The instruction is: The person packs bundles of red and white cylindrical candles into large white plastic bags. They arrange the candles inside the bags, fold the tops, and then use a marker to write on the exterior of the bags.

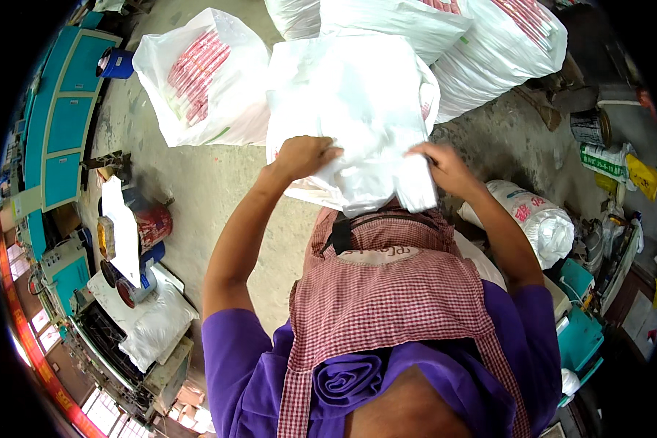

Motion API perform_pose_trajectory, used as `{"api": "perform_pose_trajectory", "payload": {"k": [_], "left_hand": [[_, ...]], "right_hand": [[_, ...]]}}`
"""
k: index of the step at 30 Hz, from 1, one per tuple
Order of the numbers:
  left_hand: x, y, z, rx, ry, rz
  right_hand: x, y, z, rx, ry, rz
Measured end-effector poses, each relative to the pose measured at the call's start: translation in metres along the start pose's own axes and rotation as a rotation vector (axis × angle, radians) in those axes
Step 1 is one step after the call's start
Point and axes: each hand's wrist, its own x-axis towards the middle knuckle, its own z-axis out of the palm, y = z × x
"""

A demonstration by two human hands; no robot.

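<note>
A large white plastic bag (347, 80) lies spread in front of me, with a loose, crumpled near edge by my lap. At its left side my left hand (305, 157) is closed, the fingers bent down onto the plastic. My right hand (445, 166) pinches the right side between thumb and fingers, its tips slightly blurred. A folded flap of plastic (416, 182) hangs between that hand and my checked apron (394, 299). What lies beneath the bright sheet is mostly hidden.
A white sack of red-and-white printed packets (201, 77) stands at the far left. More filled sacks (489, 66) crowd the far right. A tied white sack (529, 219) sits by my right arm. Teal cabinets (69, 120) and tins (150, 219) line the left.
</note>
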Motion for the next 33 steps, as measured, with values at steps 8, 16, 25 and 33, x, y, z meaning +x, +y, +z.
{"api": "perform_pose_trajectory", "payload": {"k": [8,16,25,33], "left_hand": [[-0.015,0.016,0.016,0.154,0.176,0.048],[-0.069,0.035,0.060,0.278,0.086,0.300],[-0.012,0.042,0.001,-0.084,-0.036,-0.066],[0.017,0.015,0.015,-0.062,0.662,0.029]], "right_hand": [[0.042,0.000,0.056,-0.568,-0.209,0.274],[0.038,0.010,0.067,-0.523,-0.037,0.211],[0.056,0.011,0.040,-0.308,0.203,0.133],[0.033,0.006,0.050,-0.797,-0.113,-0.131]]}}
